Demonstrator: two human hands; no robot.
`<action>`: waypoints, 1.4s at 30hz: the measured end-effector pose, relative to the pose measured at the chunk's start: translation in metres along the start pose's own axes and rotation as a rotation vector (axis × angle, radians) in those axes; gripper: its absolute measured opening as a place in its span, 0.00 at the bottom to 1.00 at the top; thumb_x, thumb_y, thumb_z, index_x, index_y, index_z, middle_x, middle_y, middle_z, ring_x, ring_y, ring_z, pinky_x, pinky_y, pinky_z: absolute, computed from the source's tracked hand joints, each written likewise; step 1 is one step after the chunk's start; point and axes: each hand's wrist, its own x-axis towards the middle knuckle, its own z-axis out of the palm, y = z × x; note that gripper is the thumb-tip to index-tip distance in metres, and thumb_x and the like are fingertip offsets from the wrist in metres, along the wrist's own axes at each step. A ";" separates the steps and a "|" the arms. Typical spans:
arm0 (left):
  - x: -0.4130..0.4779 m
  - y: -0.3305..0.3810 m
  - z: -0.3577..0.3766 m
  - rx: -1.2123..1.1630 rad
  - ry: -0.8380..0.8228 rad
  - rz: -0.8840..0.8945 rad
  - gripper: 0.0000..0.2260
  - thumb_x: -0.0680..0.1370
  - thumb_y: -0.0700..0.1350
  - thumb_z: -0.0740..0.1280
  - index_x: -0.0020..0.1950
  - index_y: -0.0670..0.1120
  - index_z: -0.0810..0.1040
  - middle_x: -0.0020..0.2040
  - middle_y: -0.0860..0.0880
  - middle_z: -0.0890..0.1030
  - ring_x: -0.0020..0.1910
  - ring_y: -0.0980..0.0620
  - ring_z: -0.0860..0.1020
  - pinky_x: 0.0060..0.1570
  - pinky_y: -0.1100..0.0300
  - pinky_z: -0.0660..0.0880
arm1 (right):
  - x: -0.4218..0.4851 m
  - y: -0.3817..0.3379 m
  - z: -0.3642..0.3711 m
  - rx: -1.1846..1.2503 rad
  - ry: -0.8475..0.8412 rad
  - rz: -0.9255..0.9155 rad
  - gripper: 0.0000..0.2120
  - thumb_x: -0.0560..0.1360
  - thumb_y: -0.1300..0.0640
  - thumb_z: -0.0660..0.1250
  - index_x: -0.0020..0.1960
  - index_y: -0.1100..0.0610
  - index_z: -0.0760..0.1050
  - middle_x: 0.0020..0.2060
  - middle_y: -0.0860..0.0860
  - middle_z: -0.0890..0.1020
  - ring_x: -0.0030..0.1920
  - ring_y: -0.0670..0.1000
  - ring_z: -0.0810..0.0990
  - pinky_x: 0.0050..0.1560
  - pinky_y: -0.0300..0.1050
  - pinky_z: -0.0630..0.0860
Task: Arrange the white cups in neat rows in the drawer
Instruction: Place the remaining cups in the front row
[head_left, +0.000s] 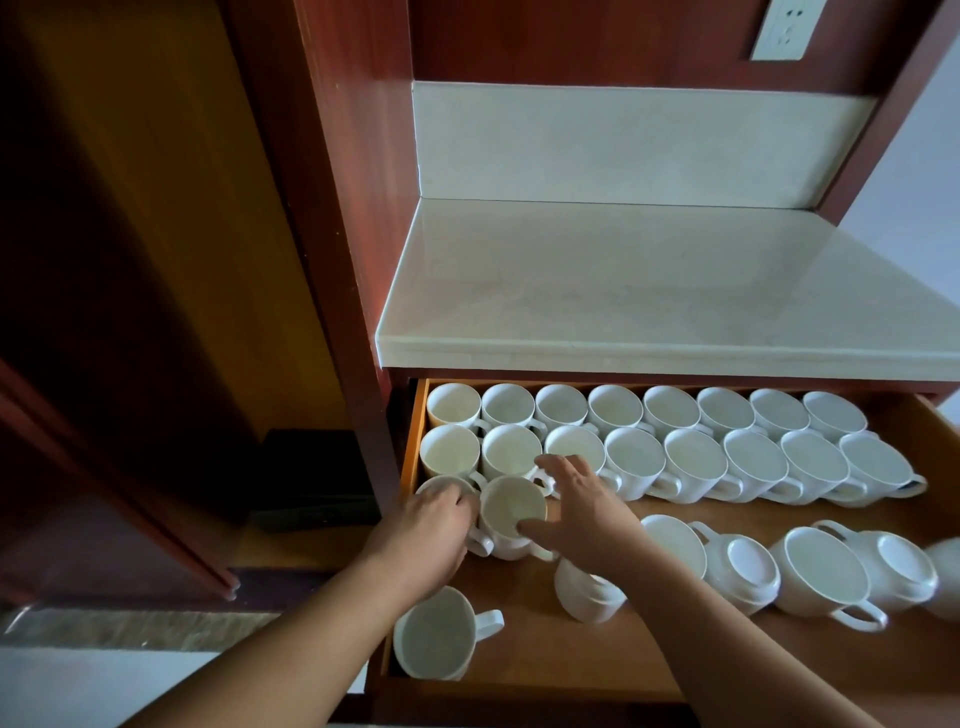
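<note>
An open wooden drawer (779, 670) holds many white cups. Two neat rows of upright cups fill its back: the rear row (670, 408) and the second row (696, 460). At the left of a third row, my left hand (423, 530) rests on a cup (439, 484) by the drawer's left wall. My right hand (582, 512) spans the rim of the neighbouring upright cup (511, 512), thumb on its near edge, fingers over its far side. Loose cups lie on their sides at the right (826, 569). One upright cup (441, 631) stands at the front left. Another tipped cup (587, 592) lies under my right forearm.
A pale stone counter (649, 280) overhangs the drawer's back. A red-brown cabinet post (337, 234) stands left of the drawer, with a dark open compartment (156, 260) beyond it. The bare drawer floor (597, 654) shows at the front.
</note>
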 end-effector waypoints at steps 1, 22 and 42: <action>0.000 0.000 -0.001 -0.013 0.005 0.008 0.05 0.79 0.45 0.68 0.54 0.50 0.75 0.53 0.52 0.75 0.50 0.51 0.78 0.40 0.59 0.71 | 0.001 0.004 -0.007 0.001 0.027 0.027 0.36 0.72 0.43 0.74 0.75 0.49 0.65 0.68 0.48 0.71 0.64 0.52 0.75 0.61 0.47 0.75; 0.052 -0.019 -0.027 -0.075 0.003 -0.135 0.04 0.80 0.49 0.65 0.53 0.51 0.77 0.54 0.56 0.77 0.50 0.50 0.78 0.49 0.52 0.78 | -0.010 0.040 -0.046 -0.092 -0.003 0.140 0.19 0.74 0.45 0.68 0.64 0.48 0.78 0.57 0.46 0.80 0.56 0.49 0.78 0.53 0.42 0.73; 0.081 -0.001 -0.019 0.074 -0.109 -0.310 0.10 0.79 0.40 0.62 0.38 0.49 0.70 0.37 0.51 0.74 0.34 0.50 0.73 0.30 0.56 0.67 | -0.016 0.054 -0.063 -0.121 -0.110 0.071 0.20 0.72 0.41 0.71 0.61 0.46 0.78 0.55 0.45 0.81 0.55 0.49 0.79 0.56 0.45 0.76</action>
